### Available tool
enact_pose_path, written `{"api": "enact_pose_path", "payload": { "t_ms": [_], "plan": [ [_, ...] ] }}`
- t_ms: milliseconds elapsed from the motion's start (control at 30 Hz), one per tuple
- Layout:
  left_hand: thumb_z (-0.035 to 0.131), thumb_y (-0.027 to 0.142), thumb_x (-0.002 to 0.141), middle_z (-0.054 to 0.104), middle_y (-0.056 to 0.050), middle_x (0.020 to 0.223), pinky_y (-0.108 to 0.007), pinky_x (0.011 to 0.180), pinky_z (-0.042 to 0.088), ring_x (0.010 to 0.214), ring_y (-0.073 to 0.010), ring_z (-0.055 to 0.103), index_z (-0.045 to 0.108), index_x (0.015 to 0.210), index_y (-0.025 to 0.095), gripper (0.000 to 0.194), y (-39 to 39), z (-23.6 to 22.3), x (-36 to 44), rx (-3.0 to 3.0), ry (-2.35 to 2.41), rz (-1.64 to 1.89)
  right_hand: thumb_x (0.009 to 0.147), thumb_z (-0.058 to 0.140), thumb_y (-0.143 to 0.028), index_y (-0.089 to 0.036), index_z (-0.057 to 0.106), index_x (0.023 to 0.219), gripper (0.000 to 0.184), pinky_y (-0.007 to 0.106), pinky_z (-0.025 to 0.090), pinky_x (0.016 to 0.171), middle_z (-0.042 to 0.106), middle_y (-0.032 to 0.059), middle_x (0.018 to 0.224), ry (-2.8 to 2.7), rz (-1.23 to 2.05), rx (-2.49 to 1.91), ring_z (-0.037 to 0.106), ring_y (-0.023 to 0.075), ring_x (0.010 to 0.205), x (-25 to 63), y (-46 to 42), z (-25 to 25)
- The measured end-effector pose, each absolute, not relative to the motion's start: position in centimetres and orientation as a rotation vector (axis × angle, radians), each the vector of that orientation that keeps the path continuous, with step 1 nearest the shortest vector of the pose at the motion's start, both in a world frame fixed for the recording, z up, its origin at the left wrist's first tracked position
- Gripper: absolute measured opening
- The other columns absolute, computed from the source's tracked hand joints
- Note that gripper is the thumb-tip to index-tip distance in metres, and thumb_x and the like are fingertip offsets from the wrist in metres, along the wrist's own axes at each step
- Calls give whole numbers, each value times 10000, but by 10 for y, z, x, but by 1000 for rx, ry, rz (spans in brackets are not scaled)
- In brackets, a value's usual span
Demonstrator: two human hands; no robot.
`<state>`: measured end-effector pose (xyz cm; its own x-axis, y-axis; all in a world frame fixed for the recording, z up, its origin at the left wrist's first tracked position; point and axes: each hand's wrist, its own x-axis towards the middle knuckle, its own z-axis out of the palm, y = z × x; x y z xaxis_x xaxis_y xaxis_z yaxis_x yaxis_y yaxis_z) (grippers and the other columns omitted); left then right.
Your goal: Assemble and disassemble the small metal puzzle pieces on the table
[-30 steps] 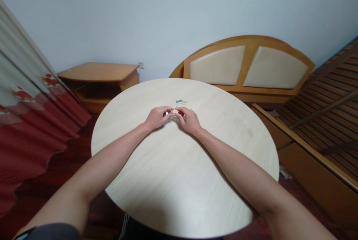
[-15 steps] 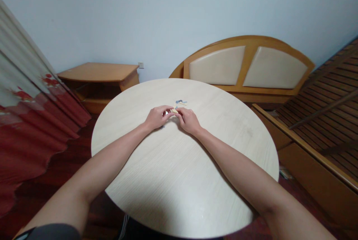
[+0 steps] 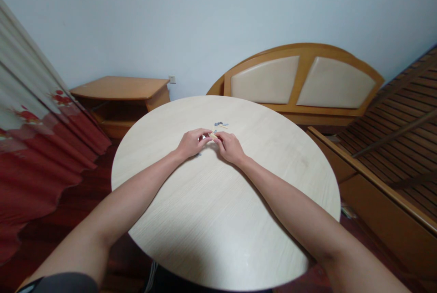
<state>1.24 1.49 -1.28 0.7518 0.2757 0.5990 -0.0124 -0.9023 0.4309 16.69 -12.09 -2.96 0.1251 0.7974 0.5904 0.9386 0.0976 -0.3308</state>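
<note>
My left hand (image 3: 193, 144) and my right hand (image 3: 230, 148) meet near the middle of a round, pale wood-grain table (image 3: 218, 220). Their fingertips pinch a small cream-coloured piece (image 3: 213, 135) between them, and the fingers partly hide it. Just beyond my right fingers lies a little scatter of small blue-grey and cream pieces (image 3: 220, 125). One tiny bluish piece (image 3: 198, 154) sits under the edge of my left hand. These parts are too small to identify.
Behind the table stand a low wooden cabinet (image 3: 119, 90) and a wooden headboard with cream padded panels (image 3: 297, 81). A slatted wooden bed frame (image 3: 389, 147) fills the right side. A red and white curtain (image 3: 41, 147) hangs at the left.
Both hands stay almost in place at the small piece. Only a slight shift of the fingers shows.
</note>
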Motion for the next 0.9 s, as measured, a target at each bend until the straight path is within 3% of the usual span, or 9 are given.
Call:
{"api": "enact_pose_path", "payload": {
  "t_ms": [400,900],
  "plan": [
    [604,308,966,785,-75,1012,-292,801,540,874,-185,720,753,1112,186,242,17,-15,13,2538,234,955,1064,377,-328,-181,681,1139,346,348,451,875,747,110,1095,-1709,-240,-1724,662,239,991,167,-121,-31],
    [602,270,963,791,-77,1014,-311,851,547,909,-199,731,769,1063,190,211,14,-12,12,2517,211,936,1089,276,-373,-193,685,1055,448,328,426,803,730,91,943,-1731,-233,-1716,633,228,859,170,-121,-32]
  ]
}}
